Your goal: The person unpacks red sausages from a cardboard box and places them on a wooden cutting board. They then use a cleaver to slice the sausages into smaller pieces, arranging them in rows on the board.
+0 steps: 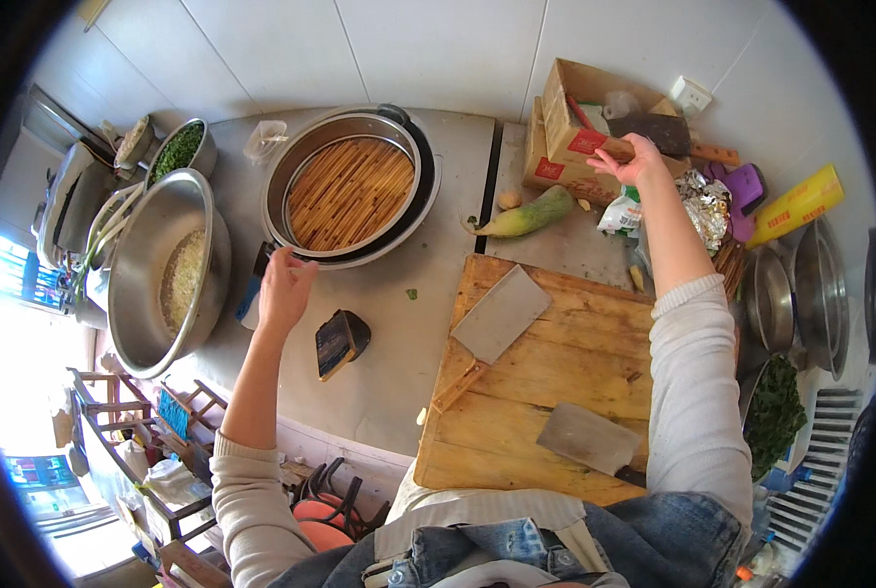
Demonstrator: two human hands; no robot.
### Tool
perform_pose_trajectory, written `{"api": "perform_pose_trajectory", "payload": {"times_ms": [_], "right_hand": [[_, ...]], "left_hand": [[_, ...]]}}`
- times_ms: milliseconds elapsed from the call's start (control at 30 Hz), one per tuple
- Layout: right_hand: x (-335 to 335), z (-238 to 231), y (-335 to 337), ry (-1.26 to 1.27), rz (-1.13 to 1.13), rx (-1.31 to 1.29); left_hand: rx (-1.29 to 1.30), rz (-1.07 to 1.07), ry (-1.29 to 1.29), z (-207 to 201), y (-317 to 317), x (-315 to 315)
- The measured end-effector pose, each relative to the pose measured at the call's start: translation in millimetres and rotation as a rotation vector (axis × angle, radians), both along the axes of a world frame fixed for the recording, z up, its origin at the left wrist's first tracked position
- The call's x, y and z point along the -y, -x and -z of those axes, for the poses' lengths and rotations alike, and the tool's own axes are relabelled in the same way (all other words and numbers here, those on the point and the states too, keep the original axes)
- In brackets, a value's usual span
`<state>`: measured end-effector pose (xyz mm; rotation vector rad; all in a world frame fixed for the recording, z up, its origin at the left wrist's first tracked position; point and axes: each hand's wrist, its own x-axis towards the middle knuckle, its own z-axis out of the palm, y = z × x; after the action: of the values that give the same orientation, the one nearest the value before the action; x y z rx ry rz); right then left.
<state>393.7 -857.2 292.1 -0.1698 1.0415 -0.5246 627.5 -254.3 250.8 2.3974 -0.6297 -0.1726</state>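
My left hand [286, 287] hovers by the near-left rim of a round metal pan [273, 186]. Its fingers are loosely bent and apart, with nothing visible in them. Thin brown sticks [352, 193] lie side by side inside the pan. Beside this hand is a blue and black object [249, 297], partly hidden. Over at the far right, my right hand [634, 162] reaches with spread fingers in front of an open cardboard box [567, 113]; nothing shows in its grasp. A dark-bladed cleaver with a wooden handle [717, 154] rests by the box.
Two cleavers [503, 314] [589, 438] lie on the wooden cutting board [487, 451]. Beyond the board is a green-white vegetable [531, 215]. A phone [337, 345] leans on the steel counter [379, 392]. At left stands a large steel bowl [134, 294] of pale shreds; metal bowls [820, 294] line the right.
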Motion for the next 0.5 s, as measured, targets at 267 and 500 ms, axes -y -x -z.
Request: {"api": "perform_pose_trajectory", "payload": {"times_ms": [267, 500], "right_hand": [[-2, -48, 41, 0.099, -0.052, 0.284], [-18, -41, 74, 0.198, -0.088, 0.111]], "left_hand": [[-0.404, 0.627, -0.006, -17, 97, 54], [-0.455, 0.757, 0.107, -49, 144, 173]]}}
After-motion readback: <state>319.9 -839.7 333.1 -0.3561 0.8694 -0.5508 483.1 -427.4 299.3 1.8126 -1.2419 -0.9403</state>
